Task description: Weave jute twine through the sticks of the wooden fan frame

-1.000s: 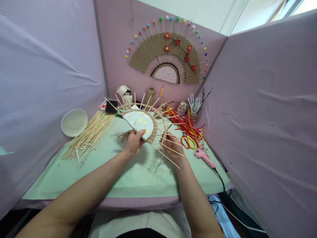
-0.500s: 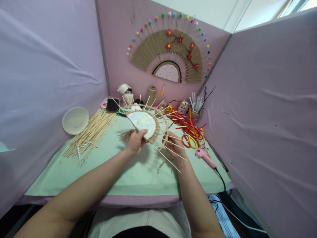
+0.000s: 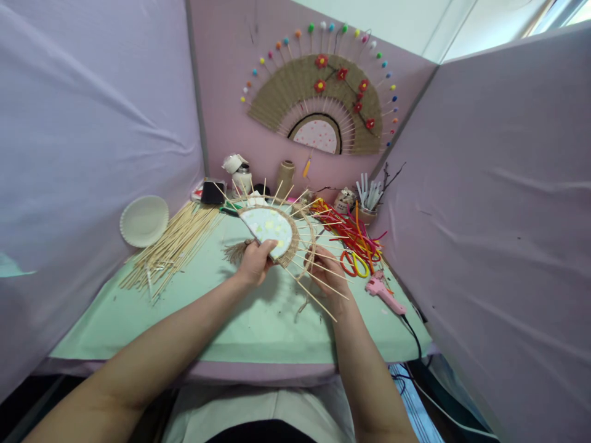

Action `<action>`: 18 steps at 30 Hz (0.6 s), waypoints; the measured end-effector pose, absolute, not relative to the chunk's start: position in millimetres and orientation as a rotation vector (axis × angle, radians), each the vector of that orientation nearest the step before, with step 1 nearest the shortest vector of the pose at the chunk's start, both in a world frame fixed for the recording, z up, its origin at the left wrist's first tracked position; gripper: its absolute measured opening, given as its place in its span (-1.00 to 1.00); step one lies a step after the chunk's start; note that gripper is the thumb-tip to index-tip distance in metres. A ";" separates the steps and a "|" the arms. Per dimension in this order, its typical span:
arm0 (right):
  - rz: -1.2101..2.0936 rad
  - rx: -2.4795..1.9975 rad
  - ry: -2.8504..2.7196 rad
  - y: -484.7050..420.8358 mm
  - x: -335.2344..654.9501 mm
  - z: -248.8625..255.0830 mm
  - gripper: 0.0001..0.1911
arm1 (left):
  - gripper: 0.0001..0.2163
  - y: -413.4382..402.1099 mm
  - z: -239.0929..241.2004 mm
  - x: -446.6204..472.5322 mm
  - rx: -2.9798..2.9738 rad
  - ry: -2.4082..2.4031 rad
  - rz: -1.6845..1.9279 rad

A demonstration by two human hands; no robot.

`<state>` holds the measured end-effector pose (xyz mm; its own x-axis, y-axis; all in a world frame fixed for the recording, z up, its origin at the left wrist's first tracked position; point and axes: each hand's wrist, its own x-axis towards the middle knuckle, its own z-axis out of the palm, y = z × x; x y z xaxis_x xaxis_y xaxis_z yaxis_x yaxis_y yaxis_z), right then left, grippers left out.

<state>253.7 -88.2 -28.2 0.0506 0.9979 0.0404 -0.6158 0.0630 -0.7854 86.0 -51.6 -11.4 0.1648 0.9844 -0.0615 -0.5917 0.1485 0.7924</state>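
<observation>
A half-round fan frame (image 3: 269,226) is held above the table, its centre covered in pale patterned fabric and edged with woven twine. Thin wooden sticks fan outward from it. My left hand (image 3: 255,263) grips the fabric centre at its lower edge, thumb on top and fingers underneath. Around the sticks, further out, runs a ring of brown twine (image 3: 314,236). At the right side of that ring, my right hand (image 3: 327,271) is closed with its fingertips at the twine between the sticks. Beneath my right hand, loose twine ends hang down.
Loose wooden sticks (image 3: 173,249) and a white scalloped dish (image 3: 144,221) lie left. To the right are red and orange pipe cleaners (image 3: 346,224), scissors (image 3: 354,263) and a pink glue gun (image 3: 385,294) with a cord. A finished fan (image 3: 277,92) hangs on the back wall.
The camera view has shifted slightly, so the surroundings appear a little further right. Both hands and the fan frame keep nearly the same positions.
</observation>
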 end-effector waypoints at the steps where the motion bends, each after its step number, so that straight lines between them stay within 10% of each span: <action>1: 1.388 -0.690 -0.713 -88.0 253.9 -28.4 -0.83 | -0.53 -51.2 -11.9 85.9 0.717 0.688 1.268; 18: 1.018 -0.987 -0.389 -75.4 291.3 -32.2 -0.76 | -0.56 -40.8 -5.2 74.6 0.745 0.682 1.362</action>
